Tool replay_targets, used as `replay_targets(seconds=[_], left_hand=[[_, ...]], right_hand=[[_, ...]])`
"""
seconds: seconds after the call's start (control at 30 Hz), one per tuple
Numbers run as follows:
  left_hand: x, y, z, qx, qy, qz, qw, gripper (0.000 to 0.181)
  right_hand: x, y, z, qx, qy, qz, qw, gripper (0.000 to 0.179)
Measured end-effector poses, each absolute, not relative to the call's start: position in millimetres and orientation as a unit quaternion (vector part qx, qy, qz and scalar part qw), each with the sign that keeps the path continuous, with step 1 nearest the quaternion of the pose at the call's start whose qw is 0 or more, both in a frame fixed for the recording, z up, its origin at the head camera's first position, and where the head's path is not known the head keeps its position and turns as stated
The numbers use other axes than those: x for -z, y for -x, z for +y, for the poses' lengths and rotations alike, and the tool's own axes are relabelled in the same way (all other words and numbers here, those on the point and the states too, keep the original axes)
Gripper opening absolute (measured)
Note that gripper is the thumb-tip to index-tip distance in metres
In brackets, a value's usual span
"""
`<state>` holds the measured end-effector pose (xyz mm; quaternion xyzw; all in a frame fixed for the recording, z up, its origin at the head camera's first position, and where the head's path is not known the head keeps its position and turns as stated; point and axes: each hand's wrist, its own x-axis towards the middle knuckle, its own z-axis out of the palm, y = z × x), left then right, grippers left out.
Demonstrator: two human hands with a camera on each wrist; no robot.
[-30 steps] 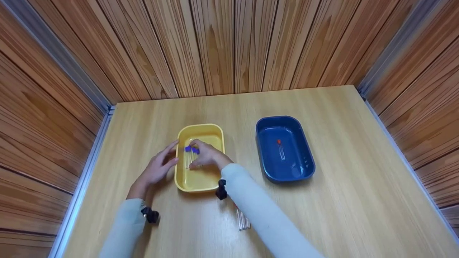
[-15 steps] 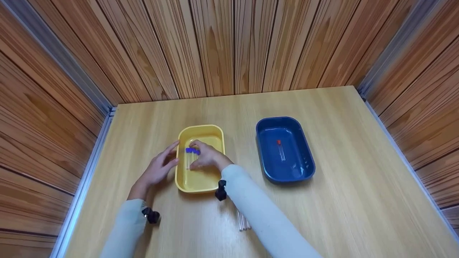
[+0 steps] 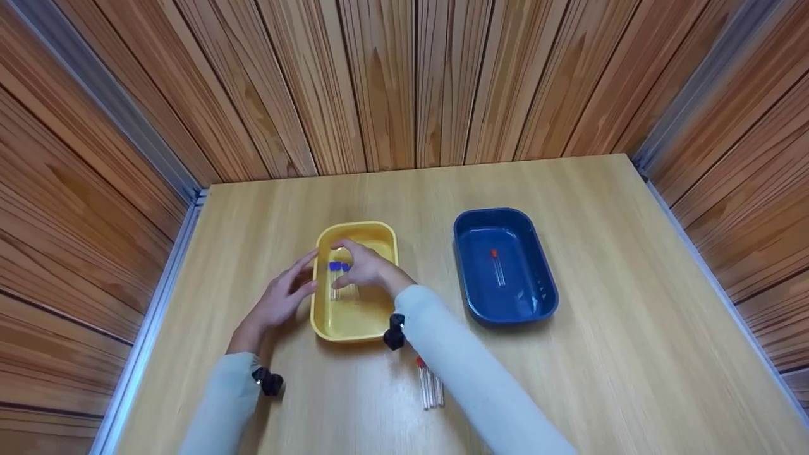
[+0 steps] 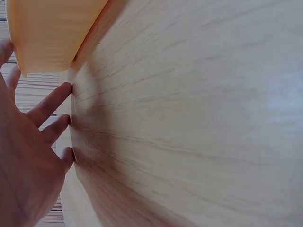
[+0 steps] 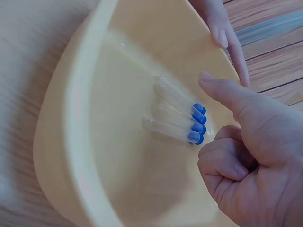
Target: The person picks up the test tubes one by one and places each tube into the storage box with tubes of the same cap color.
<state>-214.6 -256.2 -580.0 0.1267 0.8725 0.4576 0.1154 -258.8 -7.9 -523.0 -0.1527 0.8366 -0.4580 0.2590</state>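
Observation:
Several clear test tubes with blue caps [image 5: 197, 124] lie side by side in the yellow tray [image 3: 354, 328]. My right hand [image 3: 370, 268] hovers over them inside the tray, thumb and forefinger spread apart with nothing between them. In the right wrist view the thumb of the right hand [image 5: 270, 146] points out while the other fingers bend inward. My left hand [image 3: 282, 300] touches the tray's left rim with its fingertips. The left wrist view shows the fingers of the left hand [image 4: 33, 156] spread, some at the yellow wall and others near the tabletop.
A blue tray [image 3: 505, 316] stands to the right, holding one red-capped test tube [image 3: 497, 266]. Several more red-capped tubes [image 3: 430, 385] lie on the table in front, partly under the right sleeve [image 3: 468, 373]. Wood-panelled walls [image 3: 379, 82] enclose the table.
My right thumb and forefinger have spread wider over the blue-capped tubes. The right forearm has shifted slightly right, showing a red cap on the table. The left hand stays at the rim.

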Motion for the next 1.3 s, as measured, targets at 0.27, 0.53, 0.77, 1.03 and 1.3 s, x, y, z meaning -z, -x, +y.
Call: replay_targets(seconds=[0.27,0.53,0.77,1.03,1.3], left_hand=[[581.4,214.9,-256.7,-0.458,-0.136,0.872,0.107,0.069],[581.6,214.3,-256.0,-0.461,-0.132,0.871,0.107,0.069],[581.2,213.5,-255.9,-0.463,-0.132,0.87,0.107,0.069],[583.0,213.6,-255.9,-0.46,-0.14,0.872,0.093,0.069],[582.7,213.4,-255.8,-0.473,-0.135,0.866,0.091,0.068]], right_hand=[[512.4,258.8,0.9,0.472,0.179,0.828,0.243,0.084],[497.3,257.0,8.0,0.447,0.193,0.837,0.249,0.081],[490.5,254.9,15.9,0.432,0.218,0.844,0.231,0.08],[488.7,252.8,29.7,0.42,0.236,0.848,0.219,0.079],[483.8,253.8,51.5,0.404,0.214,0.861,0.221,0.079]])
